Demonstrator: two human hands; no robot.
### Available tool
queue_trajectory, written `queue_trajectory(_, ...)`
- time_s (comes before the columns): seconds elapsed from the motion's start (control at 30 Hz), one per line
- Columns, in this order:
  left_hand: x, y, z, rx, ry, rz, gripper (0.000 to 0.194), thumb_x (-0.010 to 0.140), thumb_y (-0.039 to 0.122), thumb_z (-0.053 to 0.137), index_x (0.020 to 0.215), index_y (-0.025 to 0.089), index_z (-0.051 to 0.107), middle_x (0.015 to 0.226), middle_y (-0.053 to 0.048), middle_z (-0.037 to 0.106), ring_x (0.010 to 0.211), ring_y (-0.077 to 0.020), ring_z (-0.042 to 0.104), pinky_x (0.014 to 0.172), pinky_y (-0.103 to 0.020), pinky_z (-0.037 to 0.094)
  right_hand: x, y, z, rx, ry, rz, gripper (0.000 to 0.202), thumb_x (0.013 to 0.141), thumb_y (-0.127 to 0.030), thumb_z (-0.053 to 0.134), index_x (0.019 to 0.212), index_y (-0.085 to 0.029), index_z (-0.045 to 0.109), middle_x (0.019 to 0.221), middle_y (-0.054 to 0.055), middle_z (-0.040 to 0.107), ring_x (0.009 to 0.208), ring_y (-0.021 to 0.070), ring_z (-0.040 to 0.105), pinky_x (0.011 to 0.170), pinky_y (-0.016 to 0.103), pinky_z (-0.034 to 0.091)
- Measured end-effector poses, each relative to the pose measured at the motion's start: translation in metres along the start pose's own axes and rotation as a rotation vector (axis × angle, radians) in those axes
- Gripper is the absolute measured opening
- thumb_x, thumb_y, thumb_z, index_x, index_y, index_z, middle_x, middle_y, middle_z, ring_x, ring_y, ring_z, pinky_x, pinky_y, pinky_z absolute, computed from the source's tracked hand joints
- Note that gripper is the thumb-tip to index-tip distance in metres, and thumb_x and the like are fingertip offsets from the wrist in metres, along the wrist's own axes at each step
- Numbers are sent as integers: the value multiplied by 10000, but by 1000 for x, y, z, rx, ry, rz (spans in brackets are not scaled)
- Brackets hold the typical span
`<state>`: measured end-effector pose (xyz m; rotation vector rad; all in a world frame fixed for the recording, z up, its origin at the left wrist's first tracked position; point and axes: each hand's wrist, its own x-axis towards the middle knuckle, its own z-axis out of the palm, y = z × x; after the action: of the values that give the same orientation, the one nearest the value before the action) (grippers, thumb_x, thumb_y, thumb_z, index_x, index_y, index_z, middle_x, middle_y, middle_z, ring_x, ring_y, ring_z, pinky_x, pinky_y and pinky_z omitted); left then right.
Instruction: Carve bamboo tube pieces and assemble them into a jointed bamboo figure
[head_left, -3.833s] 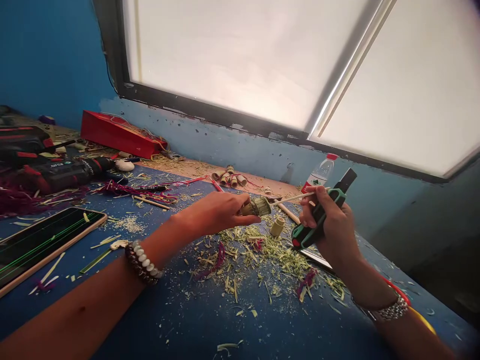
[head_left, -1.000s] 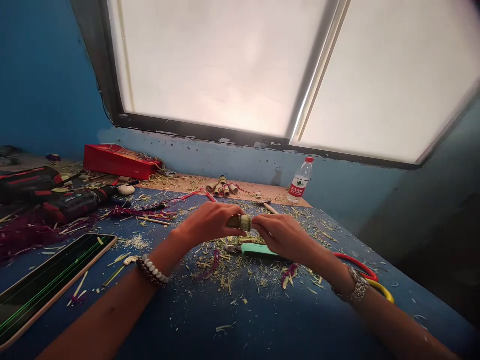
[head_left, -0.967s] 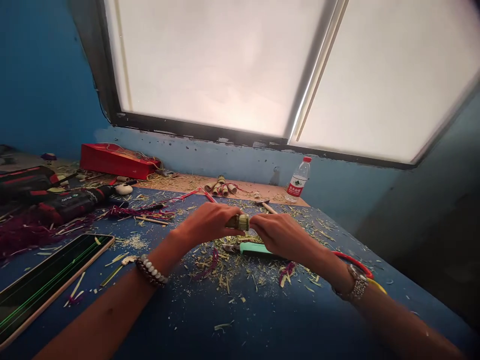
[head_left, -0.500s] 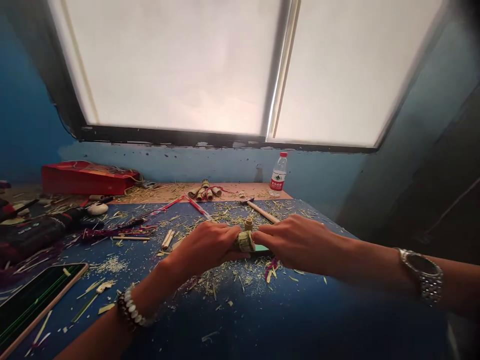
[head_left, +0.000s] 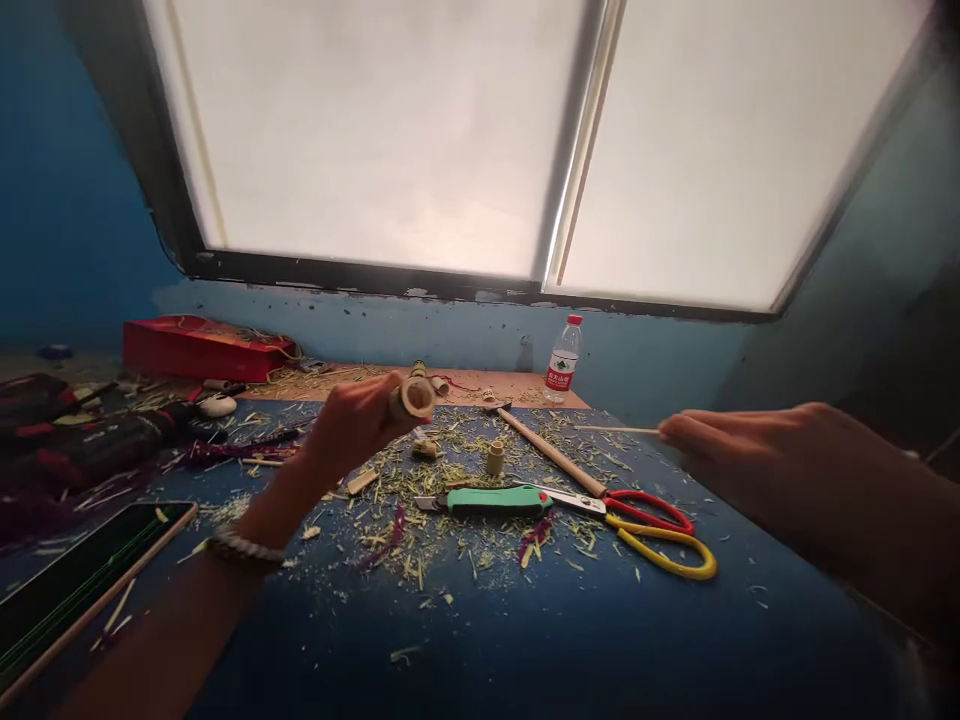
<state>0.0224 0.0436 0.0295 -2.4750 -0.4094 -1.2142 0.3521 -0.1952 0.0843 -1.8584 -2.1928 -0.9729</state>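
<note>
My left hand point(head_left: 351, 428) is closed round a short bamboo tube point(head_left: 415, 399), its hollow end turned toward me. Off to the right, my right hand point(head_left: 739, 455) pinches a thin wooden stick point(head_left: 616, 429) that points left. The two hands are well apart. Below and between them lie a green utility knife point(head_left: 495, 501) with its blade out and a pair of scissors point(head_left: 660, 535) with red and yellow handles. A small bamboo ring point(head_left: 495, 457) stands upright just behind the knife. Behind the scissors rests a hammer point(head_left: 551, 450) with a wooden handle.
Bamboo shavings litter the blue table point(head_left: 480, 640). A phone point(head_left: 82, 590) lies at the left, with a black and red power drill point(head_left: 97, 440) behind it. Along the wall are a red box point(head_left: 202, 350) and a water bottle point(head_left: 562, 362).
My hands were together at the bamboo tube and have separated. The left lifted the tube and tilted its end toward me; the right moved away rightward with the stick, uncovering the knife and scissors.
</note>
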Motion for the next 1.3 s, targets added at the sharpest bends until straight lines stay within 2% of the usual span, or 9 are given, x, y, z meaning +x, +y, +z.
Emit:
queue_trajectory(0.1,6,9,5,4,28,46,465,994,623,406,909,181,521,688,-18,655,553,-146,592,515,-259,383,-16,-7,9,116,-185,-79,242,943,-134,474,763,-232,603,686,28,647,531,148,604,485,307,276)
queue_trajectory(0.2,-2,12,11,32,-45,45,409,1018,575,390,965,182,488,710,-22,666,536,-149,597,502,-250,370,-4,-54,26,275,-230,-93,318,1005,-202,414,795,-218,652,762,29,677,563,136,606,519,294,281)
queue_trajectory(0.3,-19,-2,13,101,-66,-90,400,1022,575,371,1001,186,465,688,-23,664,546,-183,635,492,-249,353,40,-100,43,354,-192,-21,349,979,-229,453,669,-198,611,605,23,619,491,135,518,504,297,214)
queue_trajectory(0.4,-31,-19,11,155,-80,-158,401,1027,571,347,1013,186,461,684,-38,675,579,-218,675,491,-253,346,99,-123,54,495,-86,115,428,987,-324,471,601,-189,595,553,41,590,467,136,473,503,308,185)
queue_trajectory(0.57,-30,-19,11,162,-169,-197,318,1035,478,417,1028,173,505,747,-68,713,678,-244,726,545,-266,422,171,-143,57,593,23,193,554,1062,-511,251,1005,-168,682,854,112,724,682,190,632,544,295,264)
queue_trajectory(0.63,-27,-13,12,169,-251,-200,281,1029,432,458,1023,162,536,845,-98,741,780,-252,745,611,-275,473,185,-156,58,615,8,193,654,1044,-598,204,983,-177,701,856,111,738,709,198,658,557,287,298)
queue_trajectory(0.77,-23,2,16,186,-341,-243,274,1028,360,474,1079,117,592,941,-139,759,874,-263,751,679,-285,509,194,-183,63,587,-39,262,730,1033,-611,216,801,-169,750,825,148,756,752,239,698,601,297,363)
queue_trajectory(0.87,-22,10,19,205,-359,-299,391,1037,335,437,1252,27,545,879,-171,756,826,-287,751,629,-302,499,193,-192,64,537,-34,340,643,1022,-560,329,867,-130,782,868,200,760,823,286,713,647,321,403)
queue_trajectory(1.3,-20,24,17,3,-480,-243,589,1048,372,376,1493,1,272,897,-144,765,804,-279,741,591,-307,409,176,-179,74,280,48,304,526,1041,-305,342,793,-161,783,863,146,785,803,243,719,656,294,383)
